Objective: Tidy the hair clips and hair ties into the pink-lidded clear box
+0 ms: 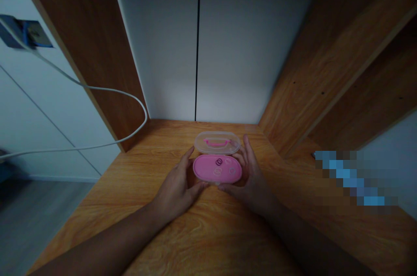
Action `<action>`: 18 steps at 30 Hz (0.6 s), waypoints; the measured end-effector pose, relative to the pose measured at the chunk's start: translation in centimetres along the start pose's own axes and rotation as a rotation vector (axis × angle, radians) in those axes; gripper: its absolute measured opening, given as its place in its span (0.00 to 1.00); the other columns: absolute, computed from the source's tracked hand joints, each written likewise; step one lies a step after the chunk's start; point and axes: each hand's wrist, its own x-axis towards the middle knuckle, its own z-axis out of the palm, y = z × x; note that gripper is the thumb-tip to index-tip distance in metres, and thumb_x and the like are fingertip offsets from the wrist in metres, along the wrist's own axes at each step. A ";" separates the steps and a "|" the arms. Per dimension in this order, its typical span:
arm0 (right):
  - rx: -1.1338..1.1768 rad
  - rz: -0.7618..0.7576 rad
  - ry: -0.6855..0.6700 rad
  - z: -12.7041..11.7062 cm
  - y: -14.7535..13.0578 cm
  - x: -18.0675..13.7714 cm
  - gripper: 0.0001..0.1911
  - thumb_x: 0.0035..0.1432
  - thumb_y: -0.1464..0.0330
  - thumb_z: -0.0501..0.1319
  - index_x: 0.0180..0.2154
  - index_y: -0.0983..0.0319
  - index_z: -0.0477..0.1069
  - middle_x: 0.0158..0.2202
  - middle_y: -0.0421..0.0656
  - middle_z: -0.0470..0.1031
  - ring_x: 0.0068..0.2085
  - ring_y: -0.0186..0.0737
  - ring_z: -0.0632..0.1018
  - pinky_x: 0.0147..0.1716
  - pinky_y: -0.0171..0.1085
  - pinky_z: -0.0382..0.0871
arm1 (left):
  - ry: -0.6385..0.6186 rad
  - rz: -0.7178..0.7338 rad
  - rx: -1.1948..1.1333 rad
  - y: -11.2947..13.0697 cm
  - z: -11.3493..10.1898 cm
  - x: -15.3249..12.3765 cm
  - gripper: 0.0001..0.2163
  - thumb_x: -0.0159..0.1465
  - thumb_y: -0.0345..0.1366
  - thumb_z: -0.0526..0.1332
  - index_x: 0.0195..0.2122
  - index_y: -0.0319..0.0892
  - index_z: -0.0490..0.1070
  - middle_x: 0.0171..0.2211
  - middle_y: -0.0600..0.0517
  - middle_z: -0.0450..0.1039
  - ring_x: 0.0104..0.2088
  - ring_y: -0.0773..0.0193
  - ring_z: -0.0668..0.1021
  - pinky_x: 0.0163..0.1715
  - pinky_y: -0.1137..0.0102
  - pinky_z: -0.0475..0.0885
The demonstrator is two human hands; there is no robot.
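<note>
A small oval plastic box [208, 171] with a pink inside sits on the wooden tabletop. Its clear lid [215, 147], with a pink handle [216, 142], stands raised behind it. Inside lie a black hair tie [219, 162] and several pale ring shapes, probably hair ties too. My left hand [177, 184] grips the box from the left, thumb at the front rim and fingers along the side. From the right, my right hand [252, 184] holds it likewise, thumb at the front. Its index finger points up beside the lid, and its other fingers are partly hidden behind the box.
The wooden tabletop [156, 137] runs back to white panels [169, 50]. Wooden uprights stand at left and right. A white cable [130, 93] loops from a wall socket [35, 32] over the table's left edge. A blurred-out bluish object [348, 178] lies at the right.
</note>
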 end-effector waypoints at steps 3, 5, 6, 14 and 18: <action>-0.024 0.018 0.001 -0.2 0.3 0.0 0.69 0.48 0.65 0.75 0.70 0.51 0.21 0.60 0.53 0.66 0.61 0.50 0.72 0.59 0.54 0.67 | 0.001 -0.013 0.034 -0.2 -0.1 0.0 0.41 0.63 0.34 0.66 0.71 0.45 0.42 0.60 0.38 0.70 0.59 0.46 0.74 0.59 0.45 0.67; -0.087 -0.004 0.013 -0.5 0.6 0.0 0.65 0.49 0.65 0.74 0.71 0.50 0.27 0.61 0.52 0.65 0.59 0.50 0.72 0.58 0.54 0.69 | -0.001 -0.028 0.043 -0.3 -0.1 0.0 0.40 0.63 0.35 0.66 0.70 0.44 0.43 0.60 0.38 0.69 0.59 0.47 0.74 0.59 0.46 0.67; -0.152 -0.028 0.012 -0.7 0.8 0.0 0.61 0.49 0.65 0.74 0.71 0.49 0.36 0.61 0.50 0.63 0.60 0.50 0.71 0.58 0.53 0.68 | -0.003 -0.034 0.040 -0.3 -0.1 0.0 0.40 0.63 0.35 0.66 0.70 0.44 0.43 0.60 0.38 0.70 0.59 0.47 0.74 0.59 0.46 0.67; -0.422 -0.153 -0.024 -1.1 0.4 0.2 0.23 0.52 0.71 0.71 0.50 0.52 0.77 0.57 0.48 0.66 0.61 0.49 0.70 0.61 0.51 0.66 | -0.019 -0.037 0.037 0.1 -0.3 0.2 0.39 0.63 0.32 0.65 0.70 0.43 0.42 0.57 0.40 0.72 0.56 0.50 0.77 0.57 0.50 0.70; -0.442 -0.087 -0.054 -1.1 0.1 0.2 0.26 0.52 0.72 0.71 0.53 0.51 0.76 0.61 0.48 0.69 0.62 0.49 0.71 0.60 0.52 0.68 | -0.010 0.018 0.126 0.2 -0.4 0.2 0.37 0.62 0.34 0.65 0.69 0.42 0.48 0.62 0.39 0.66 0.59 0.48 0.73 0.59 0.51 0.68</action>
